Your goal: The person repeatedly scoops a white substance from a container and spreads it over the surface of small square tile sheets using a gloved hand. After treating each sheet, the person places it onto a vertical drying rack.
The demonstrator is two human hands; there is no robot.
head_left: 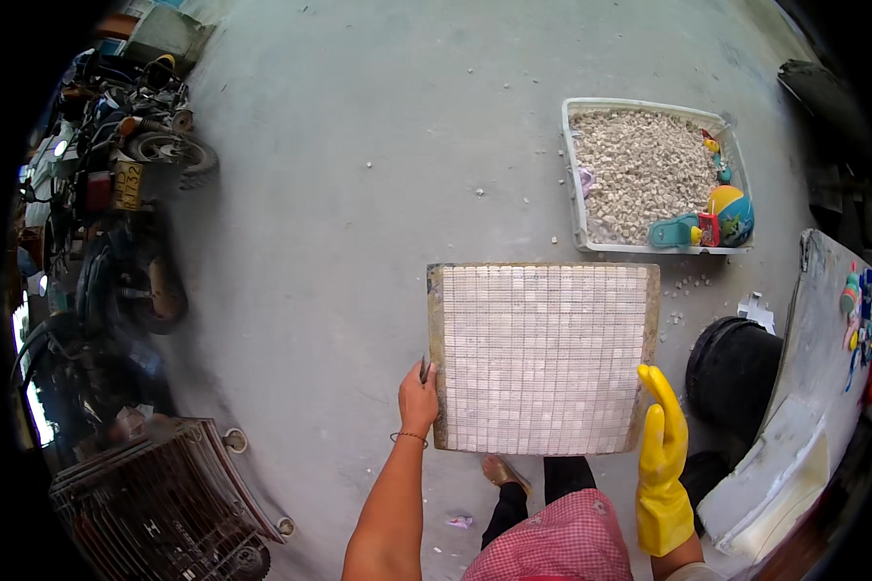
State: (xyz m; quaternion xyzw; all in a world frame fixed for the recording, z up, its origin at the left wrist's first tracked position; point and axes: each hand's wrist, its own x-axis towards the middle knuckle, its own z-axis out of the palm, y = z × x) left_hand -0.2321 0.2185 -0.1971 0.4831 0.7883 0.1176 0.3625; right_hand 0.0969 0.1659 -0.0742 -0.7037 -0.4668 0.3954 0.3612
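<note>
A square board with a brown, worn border carries a tight grid of small off-white mosaic tiles. It is in front of my body, hiding part of my legs. My bare left hand is closed at the board's left edge, with a slim dark pointed tool sticking up from it; the fingers under the edge are hidden. On my right hand is a long yellow rubber glove. Its fingers point away from me and its fingertips bend onto the board's right border.
Beyond the board, a white plastic tub holds many loose tile pieces, a ball and toys. A black bucket and a pale slab stand right. Motorcycles and a wheeled metal rack line the left.
</note>
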